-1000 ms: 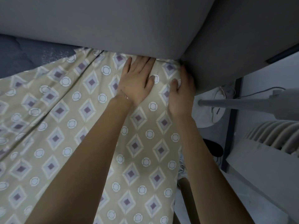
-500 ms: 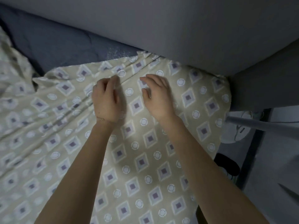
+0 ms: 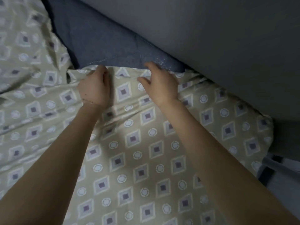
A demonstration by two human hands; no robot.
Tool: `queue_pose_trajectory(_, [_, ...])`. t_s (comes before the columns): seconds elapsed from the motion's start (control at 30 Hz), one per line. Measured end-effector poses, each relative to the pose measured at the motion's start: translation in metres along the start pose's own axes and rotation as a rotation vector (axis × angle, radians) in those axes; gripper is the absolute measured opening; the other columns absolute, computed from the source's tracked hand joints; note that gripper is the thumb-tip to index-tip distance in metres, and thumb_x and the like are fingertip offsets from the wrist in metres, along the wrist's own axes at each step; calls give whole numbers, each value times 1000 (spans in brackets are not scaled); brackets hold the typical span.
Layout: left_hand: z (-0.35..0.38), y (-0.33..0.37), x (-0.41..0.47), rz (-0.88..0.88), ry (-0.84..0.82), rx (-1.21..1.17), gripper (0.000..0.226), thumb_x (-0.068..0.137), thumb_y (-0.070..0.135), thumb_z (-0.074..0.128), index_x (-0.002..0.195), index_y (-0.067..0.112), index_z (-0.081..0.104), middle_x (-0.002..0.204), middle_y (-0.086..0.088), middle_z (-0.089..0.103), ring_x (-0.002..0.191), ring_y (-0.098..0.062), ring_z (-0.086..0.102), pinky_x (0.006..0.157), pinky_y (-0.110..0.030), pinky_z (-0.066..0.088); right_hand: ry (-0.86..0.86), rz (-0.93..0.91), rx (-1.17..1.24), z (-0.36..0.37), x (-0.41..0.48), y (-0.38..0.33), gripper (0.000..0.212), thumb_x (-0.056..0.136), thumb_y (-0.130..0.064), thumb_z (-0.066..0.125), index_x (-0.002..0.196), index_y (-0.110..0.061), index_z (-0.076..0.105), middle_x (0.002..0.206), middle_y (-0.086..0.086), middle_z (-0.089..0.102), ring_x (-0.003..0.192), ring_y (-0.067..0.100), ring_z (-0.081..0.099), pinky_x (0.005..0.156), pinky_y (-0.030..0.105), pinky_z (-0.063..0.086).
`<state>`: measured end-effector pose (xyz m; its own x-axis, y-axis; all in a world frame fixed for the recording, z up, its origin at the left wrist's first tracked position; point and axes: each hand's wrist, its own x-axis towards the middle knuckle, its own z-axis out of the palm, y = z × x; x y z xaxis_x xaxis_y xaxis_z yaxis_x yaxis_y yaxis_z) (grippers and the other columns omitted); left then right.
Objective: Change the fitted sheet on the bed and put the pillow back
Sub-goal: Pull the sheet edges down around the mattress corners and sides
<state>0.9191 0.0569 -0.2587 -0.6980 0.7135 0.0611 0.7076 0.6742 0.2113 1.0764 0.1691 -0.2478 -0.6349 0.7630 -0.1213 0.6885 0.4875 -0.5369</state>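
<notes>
The bed (image 3: 103,38) presents a blue top surface, bounded on the far side by a grey headboard (image 3: 211,38). A beige sheet (image 3: 138,159) with a diamond-and-circle pattern lies directly on the bed. It covers the near area and the right corner. Beyond the sheet edge, a wedge of blue surface is bare. At the upper left, the sheet lies bunched in folds.

Just beyond my left grip (image 3: 95,88) and right grip (image 3: 160,85) lies a bare strip of blue mattress (image 3: 105,43), open to reach over. Past that the grey headboard (image 3: 211,38) walls me off. Left of the left grip the sheet (image 3: 138,151) heaps up; between the grips it's flat.
</notes>
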Motion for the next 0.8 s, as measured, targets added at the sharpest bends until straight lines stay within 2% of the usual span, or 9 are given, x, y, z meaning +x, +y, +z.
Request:
queue_pose_trajectory(0.1, [-3,5,17,-29,101,-129,21,97,14,41,104,2,57,87,-22,62,77,-40,54,60,-31,16,-87,14,-104,4,24,-5,29,97,-38,54,117,-17,56,107,8,69,98,32,63,64,31,33])
queue_pose_trajectory(0.3, [-13,-9,70,50,249,-372,21,99,11,41,98,-2,57,84,-19,64,75,-26,52,64,-26,25,84,-103,-128,12,67,-29,23,103,-28,40,115,-12,53,97,14,69,86,38,63,57,36,35])
queue_pose_trajectory(0.43, [-15,3,113,183,163,-518,13,97,11,37,92,14,49,83,-13,60,73,-16,48,68,-28,34,214,-88,54,27,89,-24,14,98,-20,50,97,-8,56,87,15,67,78,37,60,55,36,37])
queue_pose_trajectory(0.5, [-6,-2,125,154,125,-518,14,97,11,39,94,5,51,86,-14,59,75,-17,47,69,-25,32,246,-74,20,37,98,-21,6,94,-15,54,93,-8,55,84,14,67,74,36,60,54,33,33])
queue_pose_trajectory(0.57, [8,-12,121,131,-40,-498,21,99,14,41,112,-1,50,99,-16,61,86,-22,53,73,-24,34,281,-54,-30,47,102,-23,7,86,-4,61,90,-8,55,79,14,65,71,36,60,54,33,32])
queue_pose_trajectory(0.63, [19,-18,106,191,-235,-414,36,99,15,41,134,7,39,119,-15,59,103,-31,56,84,-30,40,333,-52,-32,57,100,-22,10,81,-2,62,88,-6,56,77,15,64,72,36,60,54,35,33])
queue_pose_trajectory(0.67, [19,-19,99,233,-257,-391,46,97,15,42,142,11,34,130,-14,56,113,-33,54,94,-34,42,356,-60,-14,57,97,-22,7,83,-5,60,89,-5,57,78,15,63,73,35,59,56,36,35])
queue_pose_trajectory(0.73, [15,-17,92,277,-123,-395,53,94,14,44,146,9,33,137,-12,53,120,-32,52,102,-39,41,351,-84,64,52,86,-19,10,88,-8,55,96,-4,57,83,14,63,78,35,58,62,37,40])
queue_pose_trajectory(0.8, [10,-16,85,242,45,-322,49,94,19,46,141,8,43,127,-11,59,112,-32,55,96,-43,42,326,-91,160,43,68,-17,23,89,-7,54,111,-5,57,101,12,65,93,32,59,77,40,47])
